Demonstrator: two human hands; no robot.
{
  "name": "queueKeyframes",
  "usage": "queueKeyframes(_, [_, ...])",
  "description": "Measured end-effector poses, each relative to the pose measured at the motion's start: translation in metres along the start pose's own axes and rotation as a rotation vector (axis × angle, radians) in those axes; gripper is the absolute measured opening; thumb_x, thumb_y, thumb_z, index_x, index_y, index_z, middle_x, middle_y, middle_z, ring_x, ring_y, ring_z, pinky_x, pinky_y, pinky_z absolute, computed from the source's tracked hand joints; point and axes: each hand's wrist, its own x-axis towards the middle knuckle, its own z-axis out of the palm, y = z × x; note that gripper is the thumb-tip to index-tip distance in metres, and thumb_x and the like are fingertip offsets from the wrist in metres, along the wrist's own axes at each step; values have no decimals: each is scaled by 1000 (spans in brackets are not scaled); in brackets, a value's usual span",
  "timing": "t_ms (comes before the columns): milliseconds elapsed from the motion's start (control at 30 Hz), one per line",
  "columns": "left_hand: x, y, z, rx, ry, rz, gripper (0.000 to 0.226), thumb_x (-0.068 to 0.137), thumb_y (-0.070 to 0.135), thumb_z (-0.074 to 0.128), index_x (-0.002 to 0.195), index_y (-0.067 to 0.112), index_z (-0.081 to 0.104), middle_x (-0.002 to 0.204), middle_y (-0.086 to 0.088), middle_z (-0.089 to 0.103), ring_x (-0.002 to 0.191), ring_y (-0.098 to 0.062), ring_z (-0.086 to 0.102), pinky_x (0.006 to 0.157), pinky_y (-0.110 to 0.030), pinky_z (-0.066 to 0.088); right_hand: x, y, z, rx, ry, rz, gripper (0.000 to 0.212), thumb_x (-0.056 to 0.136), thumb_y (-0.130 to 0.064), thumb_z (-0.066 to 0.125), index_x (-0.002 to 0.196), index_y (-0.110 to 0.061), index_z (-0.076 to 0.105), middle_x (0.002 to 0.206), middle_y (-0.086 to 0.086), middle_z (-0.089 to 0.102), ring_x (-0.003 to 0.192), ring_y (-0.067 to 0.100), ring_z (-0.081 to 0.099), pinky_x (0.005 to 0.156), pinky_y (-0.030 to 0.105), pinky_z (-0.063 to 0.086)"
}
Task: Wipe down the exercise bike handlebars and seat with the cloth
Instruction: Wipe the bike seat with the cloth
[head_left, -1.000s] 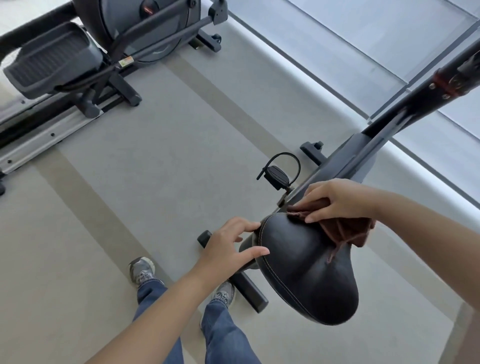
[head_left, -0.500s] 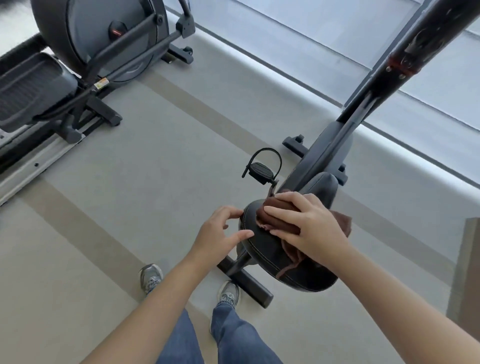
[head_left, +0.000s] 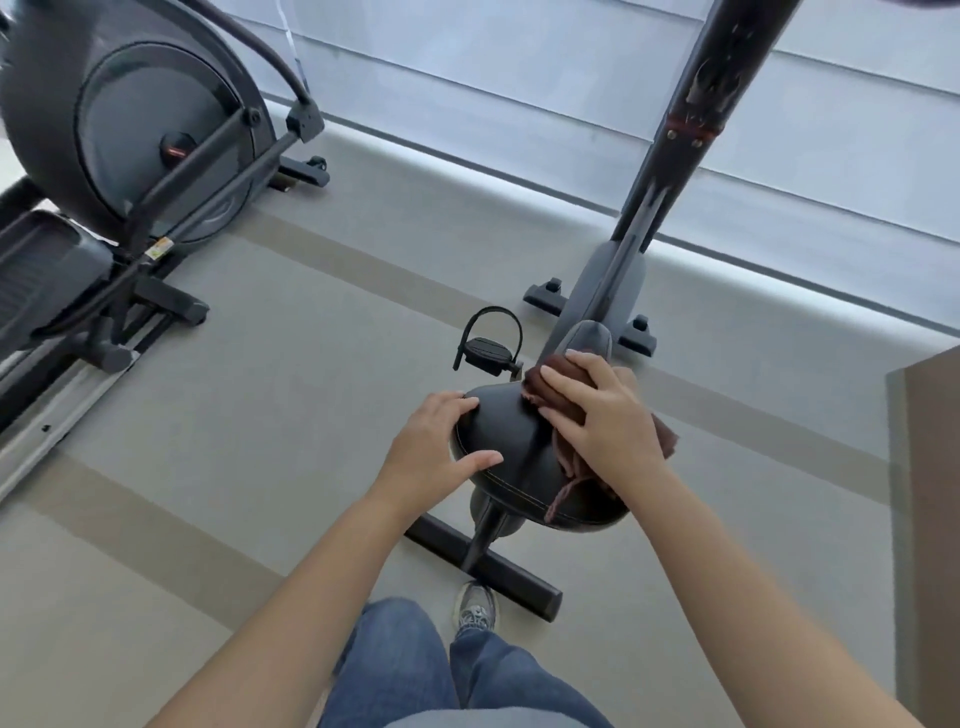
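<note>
A brown cloth (head_left: 555, 388) is pressed onto the narrow front of the exercise bike's black seat (head_left: 506, 441) by the right hand (head_left: 605, 421), whose fingers are spread and only lightly bent over the bunched fabric; nothing is pinched or clenched. A loose tail of the cloth is left hanging down the seat's right side, and another corner is seen poking out beyond the wrist. The seat's left edge is steadied by the left hand (head_left: 431, 447), with the fingertips laid against the rim and the thumb set flat on the top surface, the hand relaxed rather than closed round anything. The seat is framed at the centre of the head view, carried on a dark post above the bike's rear floor bar (head_left: 498, 564). A strapped pedal (head_left: 485, 351) is visible just beyond the seat, to the left, and the bike's main column (head_left: 696, 104) is seen rising towards the top right, its handlebars cut off by the frame edge. An elliptical trainer (head_left: 130, 135) is parked well apart at the upper left. Blue jeans (head_left: 405, 665) and one grey shoe (head_left: 475, 608) are shown below, on a grey floor (head_left: 311, 389) crossed by tan bands.
</note>
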Motion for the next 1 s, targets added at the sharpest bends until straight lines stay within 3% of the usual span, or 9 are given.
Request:
queueKeyframes(167, [2,-3,0,3,-16,-18,61,70,29,76,122,12,51,121,-6,50,114,-17,46,94,-18,29,-37,1,2,12,-44,101,52,75,-44,69,124,-35,55,141,-4,41,114,30,44,95,44,43])
queueKeyframes(367, [-5,2,-2,9,-36,-39,62,76,32,71,129,14,44,129,-4,46,120,-17,42,100,-24,30,-29,-7,3,34,41,119,41,79,-17,66,119,-27,62,132,4,50,106,33,49,92,38,40])
queueKeyframes(500, [-21,1,-5,1,50,-63,54,80,31,66,127,15,44,126,-2,48,117,-14,43,93,-13,25,-23,-11,1,86,56,125,40,79,-17,68,117,-28,63,127,3,52,110,29,49,91,29,36])
queueKeyframes(567, [-30,-2,-13,5,99,-73,52,82,31,63,127,15,44,127,-1,47,118,-13,41,91,-9,21,-16,-22,1,108,51,80,41,78,-17,69,117,-29,63,125,1,53,110,26,50,91,26,36])
queueKeyframes(633, [-39,-7,-26,12,153,-92,50,84,30,61,128,15,43,129,-1,47,119,-13,40,91,-9,20,-9,-39,2,153,31,14,41,78,-17,70,117,-28,63,124,0,53,110,26,51,93,32,41])
queueKeyframes(767, [-59,-21,-63,51,306,-147,48,85,30,59,128,15,44,128,-1,47,118,-14,41,93,-17,27,7,-86,10,231,-41,-116,42,79,-18,70,119,-27,61,125,-1,53,115,23,50,98,41,45])
queueKeyframes(1000, [-114,-60,-116,220,463,-339,60,86,41,52,136,12,34,143,-9,36,133,-22,28,109,-35,20,21,-184,41,297,-191,-303,40,80,-16,69,118,-26,62,124,-3,54,113,16,52,96,33,45])
